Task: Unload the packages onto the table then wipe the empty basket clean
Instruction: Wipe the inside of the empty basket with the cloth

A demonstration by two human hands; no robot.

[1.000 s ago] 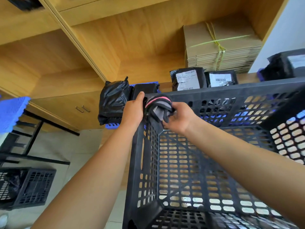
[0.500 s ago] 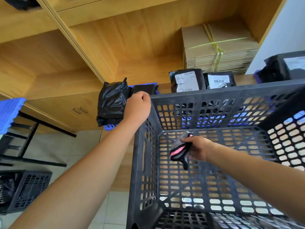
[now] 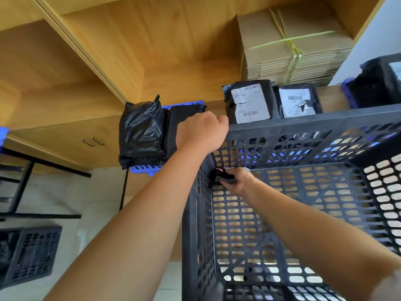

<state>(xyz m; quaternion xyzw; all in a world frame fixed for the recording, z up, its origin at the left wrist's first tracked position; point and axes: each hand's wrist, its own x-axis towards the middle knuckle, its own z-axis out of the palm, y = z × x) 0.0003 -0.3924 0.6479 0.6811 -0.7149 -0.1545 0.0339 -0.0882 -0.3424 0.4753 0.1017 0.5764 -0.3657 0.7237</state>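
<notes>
A dark perforated plastic basket (image 3: 314, 124) fills the lower right of the head view, tipped toward me with nothing inside but my hand and cloth. My left hand (image 3: 200, 131) grips its far left top corner. Inside, my right hand (image 3: 236, 180) holds a dark grey cloth with a pink edge (image 3: 221, 173) against the far left inner corner. Black packages lie on the wooden table (image 3: 214, 105) behind the basket: a crumpled black bag (image 3: 141, 135) on the left and two labelled parcels (image 3: 249, 102), (image 3: 297, 102).
A bundle of flat cardboard tied with yellow-green string (image 3: 288, 42) stands on the table at the back. Another black package (image 3: 377, 83) sits at the right edge. A blue tray (image 3: 147, 170) lies under the crumpled bag. On the floor at lower left is a second dark basket (image 3: 30, 255).
My right hand carried the cloth from the basket's top corner down inside, then left into the far inner corner. My left hand stayed gripping the rim corner.
</notes>
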